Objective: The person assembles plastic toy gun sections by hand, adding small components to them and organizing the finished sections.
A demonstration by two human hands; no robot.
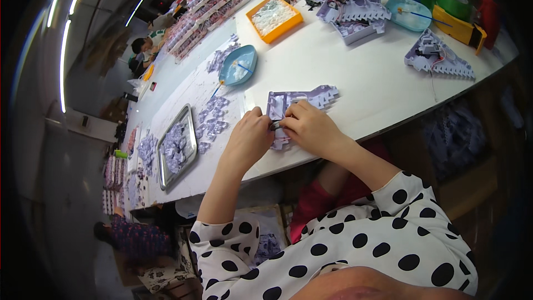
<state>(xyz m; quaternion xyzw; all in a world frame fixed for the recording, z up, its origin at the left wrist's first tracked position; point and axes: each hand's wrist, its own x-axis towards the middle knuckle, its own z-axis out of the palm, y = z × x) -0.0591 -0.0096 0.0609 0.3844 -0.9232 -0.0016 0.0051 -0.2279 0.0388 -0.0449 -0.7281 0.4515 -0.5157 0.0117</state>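
Observation:
Close to the table's front edge lies a lavender plastic housing (277, 101) with a stepped, toothed arm pointing right. Both hands are at its near left part and hide some of it. My left hand (251, 136) is closed, fingertips pressed on a small dark and silvery part (275, 126). From the other side my right hand (312, 129) pinches the same small part, its thumb and fingers drawn together. What exactly the part is cannot be made out.
Left of the housing are loose lavender pieces (212, 119) and a metal tray (192, 144) of similar pieces. Beyond stand a blue dish (251, 50) with a thin blue stick and an orange bin (264, 37) of small white parts. Stacked housings (355, 11) and a wired housing (438, 61) lie right.

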